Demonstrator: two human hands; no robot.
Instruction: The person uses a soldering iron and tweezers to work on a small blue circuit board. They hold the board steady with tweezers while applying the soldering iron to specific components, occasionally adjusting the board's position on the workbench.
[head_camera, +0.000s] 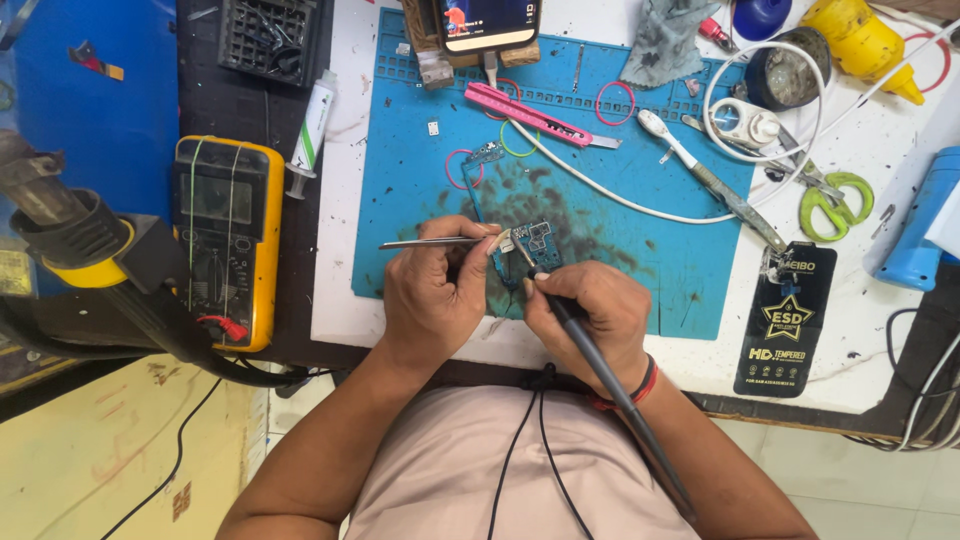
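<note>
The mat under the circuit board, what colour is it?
Blue mat, darkly stained around the circuit board; head view.

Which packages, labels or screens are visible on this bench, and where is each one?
Phone: top centre, lit screen, dark frame.
Multimeter: left of the blue mat, yellow case, grey blank display.
Flat package: right of the mat, black with a gold star.
Syringe tube: upper left, white with a green label.

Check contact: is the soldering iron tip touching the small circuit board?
Cannot tell. In the head view the soldering iron, held in the right hand, points its tip at the circuit board, but fingers hide the contact point.
</note>
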